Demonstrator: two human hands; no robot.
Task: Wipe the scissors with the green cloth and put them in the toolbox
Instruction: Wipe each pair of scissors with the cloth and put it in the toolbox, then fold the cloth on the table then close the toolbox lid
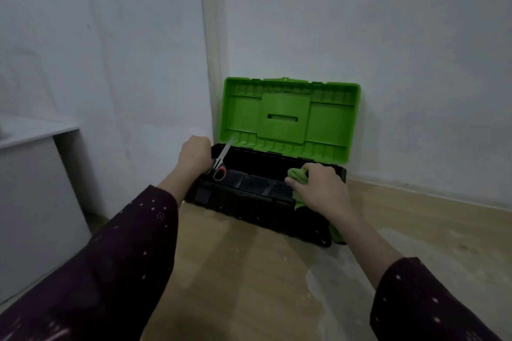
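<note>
Scissors (pixel 221 161), red-handled, gripped in left hand (pixel 194 153) above left end of toolbox (pixel 249 202), blades closed, angled up toward raised green lid (pixel 291 113). Right hand (pixel 318 188) clenched around bunched green cloth (pixel 297 176) at toolbox's right end, cloth tail hanging down past front wall. Toolbox black, open, sitting on wooden floor (pixel 249 285) in corner against pale walls (pixel 388 36). Dark speckled sleeves (pixel 124 257) cover both forearms. White cabinet (pixel 33 202) stands at left edge.
</note>
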